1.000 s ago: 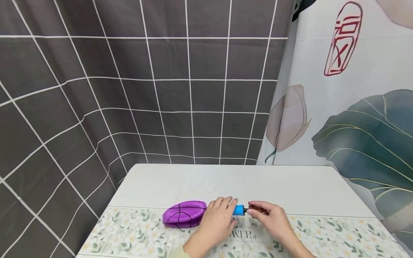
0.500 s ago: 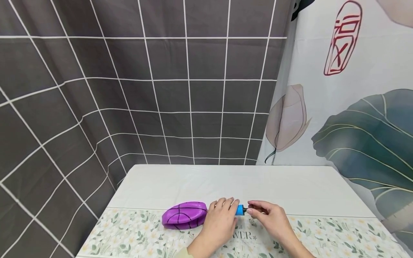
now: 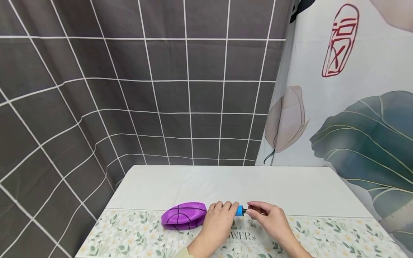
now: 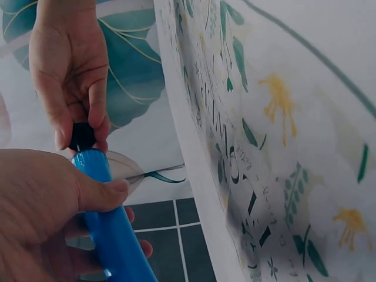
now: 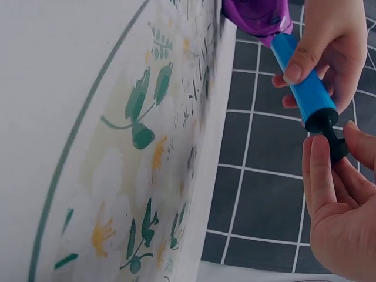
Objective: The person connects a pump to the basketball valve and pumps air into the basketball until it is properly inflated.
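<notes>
A purple ball with black lines, partly caved in, lies left of the hands on the table. My left hand grips the blue barrel of a hand pump, thumb along one side and fingers round the other. In the right wrist view the pump's far end meets the ball. My right hand pinches the black pump handle between thumb and fingers. Only a short black stretch shows between handle and barrel. Most of the barrel is hidden behind my left hand in the head view.
A floral cloth with printed lettering covers the front of the white table. Behind it hangs a dark curtain with a white grid. A pale curtain with large leaf prints hangs at the right.
Between one second and half a second ago, my left hand shifted slightly right along with the barrel, bringing it nearer the right hand. The ball's shape looks much the same.
</notes>
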`<state>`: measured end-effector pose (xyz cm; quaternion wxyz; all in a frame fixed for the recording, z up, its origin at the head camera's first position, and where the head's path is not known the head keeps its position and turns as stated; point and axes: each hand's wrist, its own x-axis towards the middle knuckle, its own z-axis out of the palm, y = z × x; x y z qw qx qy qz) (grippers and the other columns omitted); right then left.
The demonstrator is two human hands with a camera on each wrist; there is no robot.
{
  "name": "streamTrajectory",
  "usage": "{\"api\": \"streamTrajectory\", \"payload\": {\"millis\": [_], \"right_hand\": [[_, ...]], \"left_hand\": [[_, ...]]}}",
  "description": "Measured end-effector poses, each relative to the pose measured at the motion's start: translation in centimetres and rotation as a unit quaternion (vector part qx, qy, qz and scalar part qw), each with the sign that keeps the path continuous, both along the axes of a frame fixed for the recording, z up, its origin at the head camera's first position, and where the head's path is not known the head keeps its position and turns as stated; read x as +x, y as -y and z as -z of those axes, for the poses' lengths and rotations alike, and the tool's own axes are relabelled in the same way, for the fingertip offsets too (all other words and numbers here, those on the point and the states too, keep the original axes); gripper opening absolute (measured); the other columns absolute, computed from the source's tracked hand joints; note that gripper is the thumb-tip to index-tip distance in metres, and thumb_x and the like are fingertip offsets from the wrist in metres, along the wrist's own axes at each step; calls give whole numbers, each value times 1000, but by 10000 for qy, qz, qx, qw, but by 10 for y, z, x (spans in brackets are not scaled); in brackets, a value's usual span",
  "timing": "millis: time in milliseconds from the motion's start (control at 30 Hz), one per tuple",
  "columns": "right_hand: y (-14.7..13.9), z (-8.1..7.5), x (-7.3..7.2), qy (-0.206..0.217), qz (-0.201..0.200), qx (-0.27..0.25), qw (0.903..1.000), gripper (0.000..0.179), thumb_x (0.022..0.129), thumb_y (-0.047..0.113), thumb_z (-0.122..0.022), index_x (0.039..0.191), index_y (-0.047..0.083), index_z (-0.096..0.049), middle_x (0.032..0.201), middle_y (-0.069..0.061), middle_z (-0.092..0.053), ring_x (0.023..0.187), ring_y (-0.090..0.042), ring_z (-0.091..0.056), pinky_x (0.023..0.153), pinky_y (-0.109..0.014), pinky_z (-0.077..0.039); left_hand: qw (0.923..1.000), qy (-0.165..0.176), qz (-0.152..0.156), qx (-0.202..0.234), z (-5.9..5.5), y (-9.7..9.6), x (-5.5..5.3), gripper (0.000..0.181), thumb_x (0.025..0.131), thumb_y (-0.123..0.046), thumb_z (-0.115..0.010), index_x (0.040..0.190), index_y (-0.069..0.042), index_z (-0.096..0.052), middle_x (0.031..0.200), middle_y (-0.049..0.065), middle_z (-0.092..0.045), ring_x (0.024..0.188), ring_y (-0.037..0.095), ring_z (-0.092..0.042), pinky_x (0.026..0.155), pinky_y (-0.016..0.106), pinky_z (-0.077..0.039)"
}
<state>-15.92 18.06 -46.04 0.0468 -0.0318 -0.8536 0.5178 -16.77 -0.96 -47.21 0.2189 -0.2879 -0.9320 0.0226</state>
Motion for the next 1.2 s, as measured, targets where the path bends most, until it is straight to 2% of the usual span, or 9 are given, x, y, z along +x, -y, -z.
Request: {"api": "streamTrajectory", "payload": {"millis": [167, 333, 467, 667, 867, 1000, 1200], "right_hand": [[-2, -2, 2, -65, 43, 71, 9999, 26, 88, 20, -79, 113, 12, -77, 97, 1, -77, 78, -8, -70, 64, -22, -57], [-17, -8, 6, 39, 221, 297, 9993, 32, 91, 25, -76, 120, 10, -74, 105, -3, -76, 89, -12, -71, 69, -21, -58], [-35, -13, 8, 281, 377, 381, 9982, 43, 92, 35, -74, 127, 10, -70, 112, -5, -75, 94, -12, -71, 75, -22, -59], [-59, -18, 11, 578, 537, 239, 9966, 60, 91, 49, -72, 135, 9, -65, 120, -8, -73, 96, -12, -73, 85, -34, -60], [-66, -20, 13, 667, 640, 228, 9955, 65, 89, 56, -71, 136, 11, -65, 122, -7, -73, 98, -12, -73, 87, -32, -60], [-59, -19, 13, 442, 718, 376, 9957, 59, 90, 52, -72, 132, 10, -68, 118, -8, -74, 92, -10, -74, 81, -30, -61], [-36, -15, 10, -27, 558, 453, 9974, 39, 93, 30, -74, 125, 8, -72, 110, -9, -76, 84, -8, -74, 72, -22, -60]], "left_hand": [[10000, 71, 22, -10, -1, 1, -1, 49, 82, -23, -80, 127, -21, -60, 106, -4, -67, 88, 16, -63, 79, 32, -56], [9999, -157, 9, 62, 0, 3, -3, 49, 79, -18, -80, 124, -20, -61, 104, -4, -67, 86, 16, -63, 77, 31, -56], [9996, -260, 9, 110, -1, 6, -5, 46, 80, -14, -77, 123, -20, -62, 103, -4, -67, 85, 16, -62, 75, 31, -56], [9998, -192, 28, 73, -2, 7, -4, 51, 77, -13, -80, 125, -20, -61, 104, -4, -67, 86, 16, -62, 76, 31, -57], [10000, -35, 2, 19, -4, 6, -3, 56, 76, -13, -81, 127, -19, -61, 106, -3, -67, 87, 16, -62, 76, 32, -57], [10000, -41, -7, -28, -6, 4, -1, 52, 78, -16, -80, 127, -18, -61, 106, -2, -67, 87, 17, -62, 75, 32, -56], [9998, -187, 14, -47, -5, 4, -1, 47, 80, -19, -80, 124, -16, -62, 102, -2, -67, 84, 17, -62, 72, 31, -56]]}}
